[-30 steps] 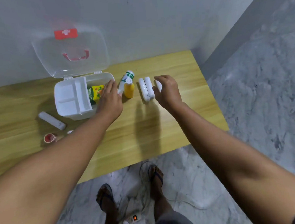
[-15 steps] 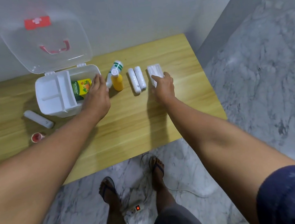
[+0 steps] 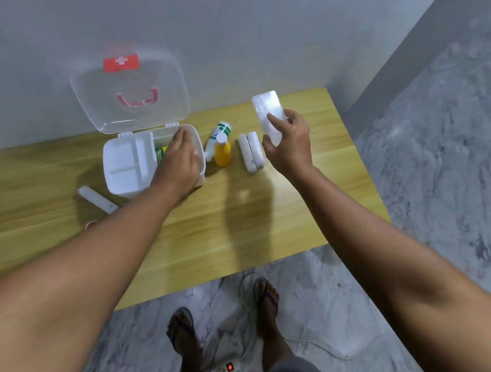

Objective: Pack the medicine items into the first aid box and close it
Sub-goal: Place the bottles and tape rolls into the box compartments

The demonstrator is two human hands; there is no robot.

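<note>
Two hands work over the counter (image 3: 242, 230). The left hand (image 3: 178, 162) rests flat, fingers spread, on the first aid box (image 3: 124, 166) rim, holding nothing, steadying it. The right hand (image 3: 289, 143) has its grip closed on a clear flat packet (image 3: 267, 109), lifted above the counter. Carry it level across the rolls (image 3: 251, 151) and bottles (image 3: 222, 152), then lower it into the open compartment; the lid (image 3: 129, 92) stands upright behind.
</note>
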